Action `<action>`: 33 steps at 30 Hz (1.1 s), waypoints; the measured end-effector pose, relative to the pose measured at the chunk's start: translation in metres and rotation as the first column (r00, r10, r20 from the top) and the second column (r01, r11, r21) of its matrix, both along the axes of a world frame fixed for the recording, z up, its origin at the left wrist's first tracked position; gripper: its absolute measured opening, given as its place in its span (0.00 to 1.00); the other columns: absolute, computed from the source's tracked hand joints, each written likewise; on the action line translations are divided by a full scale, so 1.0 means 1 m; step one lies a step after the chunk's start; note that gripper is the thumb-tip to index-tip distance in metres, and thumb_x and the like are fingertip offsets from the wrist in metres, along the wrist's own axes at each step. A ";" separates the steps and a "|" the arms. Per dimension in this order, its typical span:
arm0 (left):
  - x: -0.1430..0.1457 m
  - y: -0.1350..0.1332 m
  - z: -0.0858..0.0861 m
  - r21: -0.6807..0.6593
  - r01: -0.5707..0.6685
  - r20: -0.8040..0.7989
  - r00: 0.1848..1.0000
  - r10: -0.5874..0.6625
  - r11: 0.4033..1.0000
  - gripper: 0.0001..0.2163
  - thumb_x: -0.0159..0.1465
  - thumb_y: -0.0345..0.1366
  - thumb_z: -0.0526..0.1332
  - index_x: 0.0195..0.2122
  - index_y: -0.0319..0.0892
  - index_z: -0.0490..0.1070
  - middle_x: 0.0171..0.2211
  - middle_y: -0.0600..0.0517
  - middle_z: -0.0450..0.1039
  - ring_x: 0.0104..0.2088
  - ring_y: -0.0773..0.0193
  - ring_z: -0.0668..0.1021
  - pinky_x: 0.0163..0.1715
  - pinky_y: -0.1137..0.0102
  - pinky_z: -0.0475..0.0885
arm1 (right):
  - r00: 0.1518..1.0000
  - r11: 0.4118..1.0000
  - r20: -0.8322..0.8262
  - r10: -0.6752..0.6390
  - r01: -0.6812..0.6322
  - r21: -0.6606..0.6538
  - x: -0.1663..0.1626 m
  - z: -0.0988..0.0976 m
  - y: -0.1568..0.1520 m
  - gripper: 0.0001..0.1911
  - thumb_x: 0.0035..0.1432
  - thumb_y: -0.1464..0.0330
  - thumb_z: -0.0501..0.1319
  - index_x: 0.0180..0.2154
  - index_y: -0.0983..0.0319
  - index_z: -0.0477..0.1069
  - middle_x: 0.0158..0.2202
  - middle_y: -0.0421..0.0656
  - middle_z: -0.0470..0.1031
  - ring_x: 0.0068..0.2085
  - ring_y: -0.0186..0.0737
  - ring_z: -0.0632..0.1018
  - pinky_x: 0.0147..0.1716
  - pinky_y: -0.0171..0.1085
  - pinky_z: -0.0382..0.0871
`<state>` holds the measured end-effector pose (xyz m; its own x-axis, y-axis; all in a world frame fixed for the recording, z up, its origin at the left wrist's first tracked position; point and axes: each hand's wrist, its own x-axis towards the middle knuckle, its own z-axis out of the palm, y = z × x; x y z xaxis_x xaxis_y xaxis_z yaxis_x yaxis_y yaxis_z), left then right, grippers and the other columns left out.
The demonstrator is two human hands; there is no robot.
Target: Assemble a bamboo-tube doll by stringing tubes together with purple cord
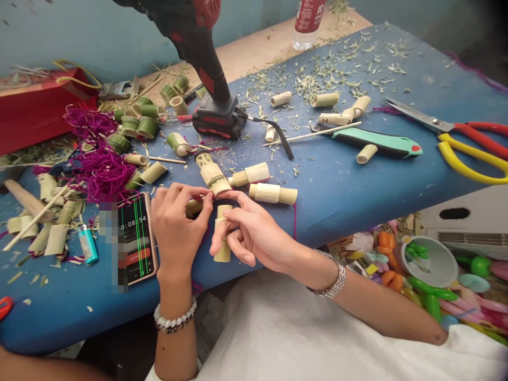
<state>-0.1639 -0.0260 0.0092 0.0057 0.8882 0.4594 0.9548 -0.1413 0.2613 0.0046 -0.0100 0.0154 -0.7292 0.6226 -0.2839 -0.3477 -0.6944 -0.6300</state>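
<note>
A jointed bamboo figure lies on the blue table, its marked body tube [212, 172] tilted between my hands. Two-part bamboo limbs [273, 193] spread to its right, and another bamboo limb [223, 248] points toward me under my right hand. My left hand [178, 222] pinches thumb and index finger at the body's lower end, where a bit of purple string seems to show. With its index finger stretched to that same end, my right hand [254, 227] touches the tube; its other fingers are loosely bent and apart.
A cordless drill [218, 95] stands behind the figure. Purple string [103, 169], bamboo pieces [148, 127], a phone [137, 238] and a lighter [88, 244] lie left. A green-handled saw [377, 142] and scissors [448, 129] lie right; a bottle [308, 24] stands behind.
</note>
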 end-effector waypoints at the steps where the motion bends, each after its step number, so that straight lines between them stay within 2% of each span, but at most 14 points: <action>1: 0.000 0.000 0.000 0.001 -0.001 -0.003 1.000 0.001 1.000 0.06 0.72 0.39 0.62 0.37 0.48 0.75 0.36 0.50 0.78 0.39 0.53 0.74 0.43 0.58 0.66 | 1.000 1.000 0.002 0.000 0.000 0.003 0.000 0.000 0.000 0.11 0.70 0.69 0.50 0.52 0.56 0.53 0.26 0.37 0.80 0.11 0.30 0.62 0.10 0.26 0.56; 6: 0.002 0.000 0.001 0.009 -0.002 0.003 1.000 0.002 1.000 0.06 0.72 0.38 0.61 0.36 0.47 0.74 0.36 0.50 0.78 0.39 0.53 0.74 0.42 0.59 0.65 | 1.000 1.000 0.022 -0.008 0.008 -0.002 -0.001 0.000 -0.004 0.07 0.71 0.67 0.49 0.48 0.55 0.50 0.26 0.37 0.80 0.11 0.31 0.62 0.11 0.26 0.56; 9: 0.002 -0.001 0.002 -0.004 -0.011 0.025 1.000 0.011 1.000 0.06 0.72 0.37 0.61 0.36 0.47 0.74 0.36 0.50 0.78 0.39 0.53 0.73 0.42 0.58 0.65 | 0.999 0.998 0.029 -0.043 0.042 0.041 0.003 0.002 -0.008 0.08 0.71 0.63 0.51 0.46 0.55 0.49 0.25 0.35 0.78 0.11 0.30 0.63 0.10 0.26 0.55; 13: 0.002 -0.004 0.003 0.003 -0.010 0.092 0.996 0.010 1.000 0.06 0.72 0.37 0.62 0.36 0.46 0.73 0.36 0.51 0.78 0.38 0.55 0.73 0.43 0.60 0.66 | 0.993 0.978 0.109 -0.044 0.020 0.208 0.012 0.009 -0.012 0.12 0.71 0.58 0.55 0.43 0.56 0.54 0.22 0.33 0.76 0.11 0.28 0.63 0.11 0.25 0.53; 16: 0.001 -0.006 0.003 0.016 -0.015 0.142 0.990 0.013 1.000 0.06 0.72 0.37 0.62 0.36 0.46 0.72 0.36 0.52 0.77 0.39 0.56 0.73 0.44 0.60 0.67 | 0.950 0.913 0.250 -0.186 0.073 0.402 0.015 0.013 -0.008 0.09 0.72 0.60 0.56 0.44 0.58 0.61 0.22 0.33 0.73 0.13 0.26 0.63 0.13 0.26 0.54; 18: 0.000 -0.007 0.003 0.013 -0.018 0.155 0.988 0.016 1.000 0.06 0.73 0.37 0.62 0.37 0.46 0.73 0.36 0.52 0.77 0.39 0.57 0.73 0.44 0.60 0.67 | 0.886 0.808 0.333 -0.322 0.074 0.584 0.014 0.012 -0.002 0.06 0.71 0.64 0.56 0.43 0.59 0.65 0.22 0.33 0.71 0.15 0.27 0.66 0.15 0.28 0.56; 19: 0.000 -0.007 0.002 0.007 -0.019 0.158 0.987 0.018 1.000 0.06 0.73 0.37 0.62 0.37 0.46 0.73 0.36 0.52 0.77 0.39 0.57 0.73 0.44 0.60 0.67 | 0.841 0.721 0.364 -0.402 0.046 0.691 0.012 0.010 0.002 0.04 0.71 0.66 0.56 0.43 0.60 0.67 0.22 0.33 0.71 0.17 0.28 0.68 0.17 0.29 0.58; 21: -0.001 -0.007 0.002 -0.004 -0.020 0.162 0.987 0.021 1.000 0.05 0.72 0.37 0.62 0.38 0.46 0.73 0.36 0.53 0.78 0.39 0.57 0.73 0.44 0.60 0.68 | 0.721 0.469 0.371 -0.585 -0.074 0.880 0.009 0.006 0.009 0.04 0.69 0.71 0.57 0.42 0.61 0.71 0.24 0.35 0.72 0.21 0.29 0.71 0.21 0.31 0.60; 23: -0.001 -0.007 0.002 -0.014 -0.021 0.159 0.987 0.023 1.000 0.05 0.72 0.37 0.63 0.38 0.46 0.74 0.37 0.53 0.78 0.40 0.56 0.73 0.44 0.59 0.68 | 0.600 0.198 0.302 -0.740 -0.236 0.952 0.007 0.002 0.016 0.06 0.68 0.74 0.58 0.42 0.62 0.74 0.26 0.36 0.75 0.22 0.29 0.71 0.24 0.32 0.60; 24: -0.001 -0.007 0.002 -0.020 -0.021 0.156 0.988 0.024 1.000 0.05 0.72 0.37 0.63 0.38 0.46 0.74 0.37 0.53 0.78 0.40 0.56 0.73 0.45 0.59 0.68 | 0.554 0.099 0.259 -0.791 -0.302 0.948 0.006 0.000 0.019 0.06 0.68 0.74 0.59 0.42 0.62 0.74 0.28 0.37 0.77 0.22 0.29 0.71 0.25 0.33 0.60; 25: -0.001 -0.007 0.002 -0.024 -0.019 0.152 0.988 0.023 1.000 0.05 0.72 0.37 0.63 0.38 0.46 0.75 0.37 0.52 0.79 0.40 0.56 0.73 0.45 0.59 0.69 | 0.518 0.030 0.220 -0.826 -0.350 0.936 0.006 -0.001 0.022 0.06 0.68 0.74 0.59 0.42 0.63 0.75 0.29 0.37 0.79 0.22 0.29 0.72 0.25 0.33 0.60; 27: -0.001 -0.007 0.003 -0.034 -0.016 0.143 0.990 0.021 0.999 0.05 0.72 0.37 0.62 0.39 0.46 0.76 0.37 0.52 0.79 0.40 0.56 0.74 0.45 0.58 0.69 | 0.473 -0.027 0.182 -0.862 -0.403 0.915 0.006 -0.002 0.026 0.07 0.68 0.74 0.59 0.42 0.62 0.76 0.31 0.38 0.81 0.24 0.30 0.73 0.26 0.34 0.61; 29: -0.001 -0.006 0.003 -0.041 -0.013 0.135 0.991 0.019 0.999 0.05 0.72 0.37 0.62 0.39 0.46 0.76 0.37 0.52 0.79 0.40 0.55 0.73 0.45 0.58 0.69 | 0.457 -0.040 0.172 -0.873 -0.418 0.907 0.007 -0.002 0.028 0.06 0.67 0.74 0.60 0.42 0.62 0.76 0.33 0.38 0.81 0.25 0.30 0.75 0.27 0.34 0.62; 33: 0.000 -0.005 0.002 -0.041 -0.012 0.125 0.992 0.017 0.999 0.05 0.72 0.37 0.62 0.39 0.46 0.76 0.36 0.53 0.79 0.39 0.56 0.73 0.44 0.58 0.68 | 0.478 -0.059 0.157 -0.864 -0.407 0.912 0.008 -0.002 0.031 0.06 0.66 0.76 0.61 0.41 0.63 0.76 0.33 0.38 0.81 0.26 0.29 0.75 0.26 0.34 0.62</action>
